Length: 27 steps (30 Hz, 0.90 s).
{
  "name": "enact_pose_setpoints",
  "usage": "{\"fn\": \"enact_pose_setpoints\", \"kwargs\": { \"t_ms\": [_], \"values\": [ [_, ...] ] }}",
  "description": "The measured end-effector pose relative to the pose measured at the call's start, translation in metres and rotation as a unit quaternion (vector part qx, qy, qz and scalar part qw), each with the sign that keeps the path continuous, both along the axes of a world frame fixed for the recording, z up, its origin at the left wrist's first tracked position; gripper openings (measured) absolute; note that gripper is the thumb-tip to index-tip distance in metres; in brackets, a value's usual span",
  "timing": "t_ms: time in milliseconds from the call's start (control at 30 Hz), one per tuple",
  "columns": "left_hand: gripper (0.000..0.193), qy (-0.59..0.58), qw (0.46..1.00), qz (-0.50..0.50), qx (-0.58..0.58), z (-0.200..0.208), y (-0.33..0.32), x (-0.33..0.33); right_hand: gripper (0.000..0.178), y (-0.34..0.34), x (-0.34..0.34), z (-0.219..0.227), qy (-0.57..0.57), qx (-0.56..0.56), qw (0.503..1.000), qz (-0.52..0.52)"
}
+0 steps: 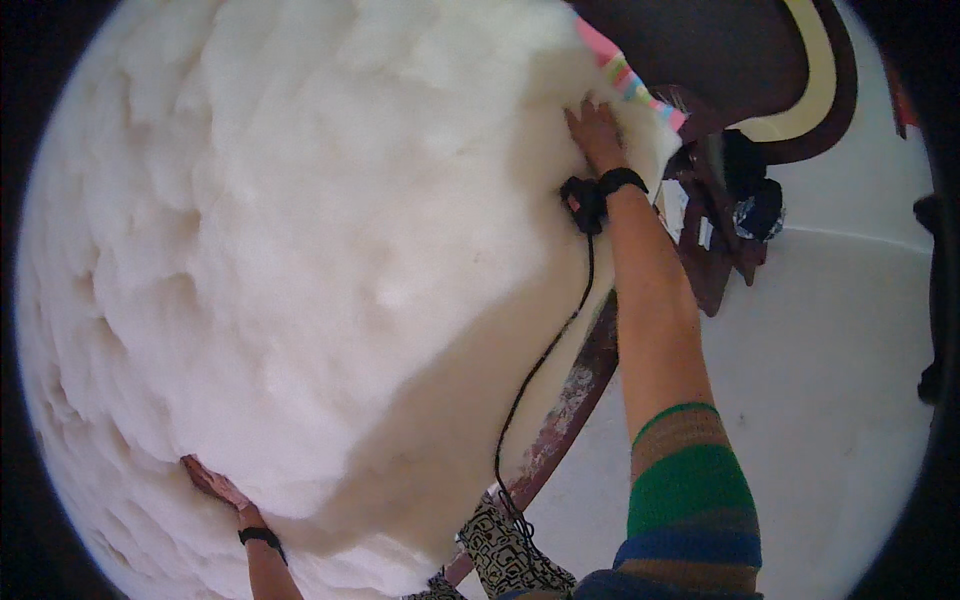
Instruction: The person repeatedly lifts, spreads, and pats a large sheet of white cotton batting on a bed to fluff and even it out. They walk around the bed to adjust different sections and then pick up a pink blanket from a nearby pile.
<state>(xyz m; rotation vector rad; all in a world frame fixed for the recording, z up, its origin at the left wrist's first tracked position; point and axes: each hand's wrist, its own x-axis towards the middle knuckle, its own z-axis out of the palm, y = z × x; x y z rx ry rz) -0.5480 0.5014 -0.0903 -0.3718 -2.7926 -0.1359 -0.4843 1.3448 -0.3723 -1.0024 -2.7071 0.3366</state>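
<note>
A thick, lumpy sheet of white fluffy batting (300, 240) fills most of the view, dented with many soft hollows. My right hand (597, 133) lies on it near its far right edge, fingers spread and holding nothing. At the lower left, my left hand (214, 481) presses into the fluff with its fingers stretched out and partly sunk. Both wrists wear black bands. A small black device (582, 204) sits beside the right wrist, its black cable (530, 375) trailing down over the batting. Beyond the right hand, a pink and striped cloth (628, 78) shows along the batting's edge.
A worn dark red wooden rail (570, 415) runs below the batting's right side. A dark curved panel with cream trim (808, 70) stands at the far right. Near it are papers (674, 210) and a dark bundle (760, 212). Pale floor (830, 400) lies to the right.
</note>
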Motion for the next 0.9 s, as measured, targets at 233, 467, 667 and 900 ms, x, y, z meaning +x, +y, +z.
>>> {"fn": "enact_pose_setpoints", "kwargs": {
  "t_ms": [233,467,667,900],
  "values": [
    [0.052,-0.024,0.998,0.037,0.050,-0.006,-0.009,-0.013,0.038,-0.027,0.066,0.023,0.294,0.106,0.944,-0.103],
    [0.055,-0.050,0.982,-0.045,0.177,-0.007,-0.025,-0.034,0.037,0.020,0.068,-0.023,-0.160,0.250,0.955,0.025],
    [0.059,-0.033,0.988,-0.021,0.151,-0.008,0.025,-0.035,0.047,-0.056,0.104,0.071,0.247,-0.005,0.965,0.087],
    [0.051,0.032,0.995,-0.071,-0.064,-0.001,0.065,-0.035,0.059,-0.218,0.098,0.084,0.104,-0.074,0.983,0.130]
  ]
}}
